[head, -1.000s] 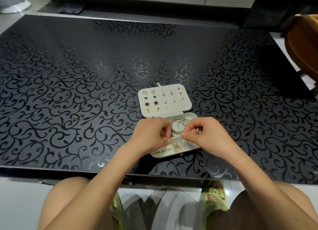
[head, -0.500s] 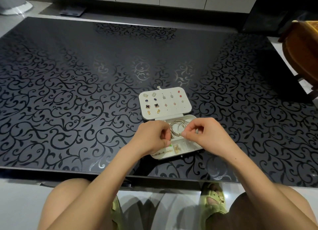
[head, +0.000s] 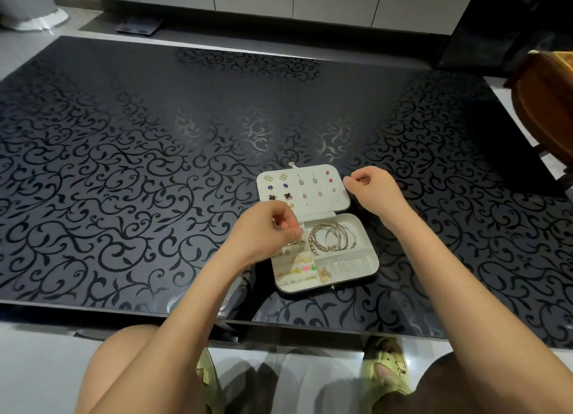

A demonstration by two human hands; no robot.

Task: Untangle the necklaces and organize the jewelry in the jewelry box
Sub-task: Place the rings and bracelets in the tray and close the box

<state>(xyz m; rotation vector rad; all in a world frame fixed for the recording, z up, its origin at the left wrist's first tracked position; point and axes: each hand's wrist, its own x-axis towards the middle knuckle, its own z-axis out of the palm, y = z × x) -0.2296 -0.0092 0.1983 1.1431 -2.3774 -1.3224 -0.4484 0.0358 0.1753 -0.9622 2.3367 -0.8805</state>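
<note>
A white jewelry box [head: 370, 252] lies open near the table's front edge. Its lid [head: 322, 200] lies flat behind it, holding rows of stud earrings. Several bangles [head: 333, 237] fill the upper right compartment. Small rings, coloured pieces [head: 305, 268] and a fine chain [head: 297, 280] sit in the left slots. My left hand [head: 263, 230] hovers over the box's upper left corner with thumb and fingers pinched together. My right hand [head: 372, 187] is beside the lid's right edge, fingertips also pinched. I can make out no chain between the hands.
The box rests on a black glass table [head: 155, 165] with a scroll pattern. A brown wooden chair [head: 545, 110] stands at the right edge. White cabinets run along the back. My knees and green slippers [head: 386, 367] show below the table's front edge.
Both hands were pinched close together over the bangles. They have drawn apart: the right hand went up and right to the lid's edge, and the left stayed over the box's left side.
</note>
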